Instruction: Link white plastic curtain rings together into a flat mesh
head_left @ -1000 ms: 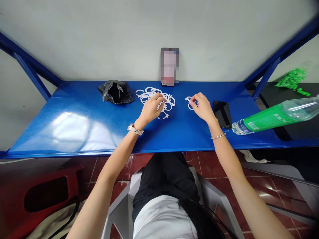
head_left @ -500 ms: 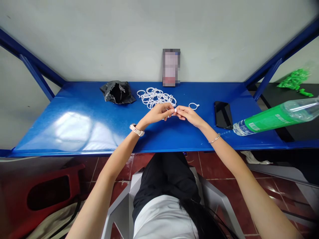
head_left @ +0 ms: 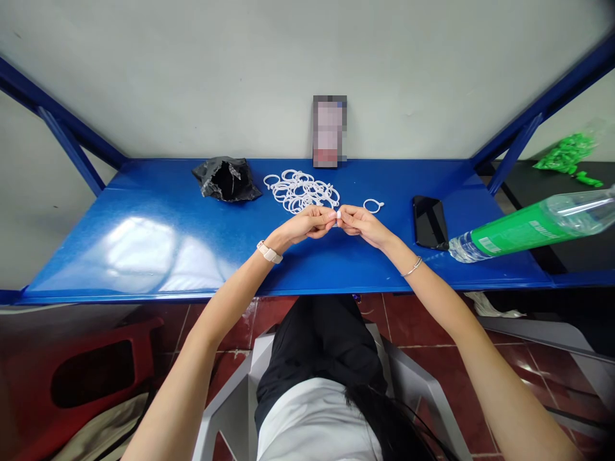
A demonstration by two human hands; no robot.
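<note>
White rings (head_left: pixel 300 187) lie in a loose pile on your blue desk (head_left: pixel 375 266), just past your left hand (head_left: pixel 307 223). One small white piece (head_left: pixel 339 215) shows between your fingertips. It may be part of a ring, but your fingers hide the rest, so I can't tell.

You seem to be in the middle of a small two-hand job: working on that piece with both hands at once. What the next move calls for, I think, is a steady pinch from each hand and a gentle push or pull, with both tips lined up. The piece looks small and could slip.

Now look at your grip. Your right hand (head_left: pixel 362 224) has thumb and finger pressed together, and the white piece pokes out at the tips. Your left thumb and finger are pressed together too, right up against the piece from the other side. That grip seems to hold it as well, though I can't see what is under the tips. Your two hands almost touch.

The piece sits right at your fingertips, in front of the pile. One more ring (head_left: pixel 381 205) lies alone on the desk, just behind your right hand and apart from the pile. Neither hand holds it.
</note>
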